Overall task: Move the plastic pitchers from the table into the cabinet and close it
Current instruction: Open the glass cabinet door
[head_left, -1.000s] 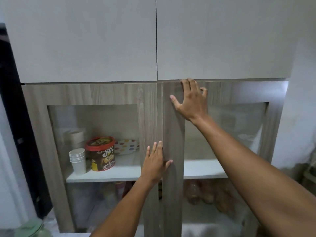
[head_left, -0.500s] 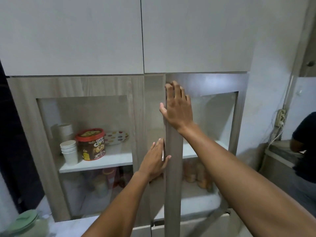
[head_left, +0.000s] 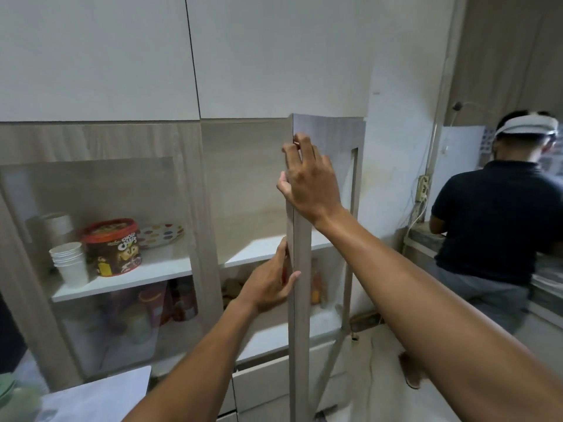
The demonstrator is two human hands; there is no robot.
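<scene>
The cabinet's right glass door [head_left: 300, 330] stands swung out, its wooden edge facing me. My right hand [head_left: 310, 181] grips that edge near the top, fingers curled round it. Lower down, my left hand [head_left: 268, 287] holds the same edge, thumb in front and fingers behind. Behind the door, the white shelf [head_left: 259, 249] in the right compartment shows bare. A pale green plastic pitcher [head_left: 12, 397] is partly visible at the bottom left corner, beside the white table [head_left: 100, 394].
Behind the shut left glass door [head_left: 100, 190] are stacked paper cups [head_left: 71, 263], a red-lidded cereal tub [head_left: 114, 248] and a dotted plate [head_left: 161, 234]. Jars fill the lower shelf. A person in a dark shirt [head_left: 493, 220] stands at a counter on the right.
The right door has swung from almost shut to wide open. Both hands moved with its edge, and my view turned to the right, bringing the person into sight.
</scene>
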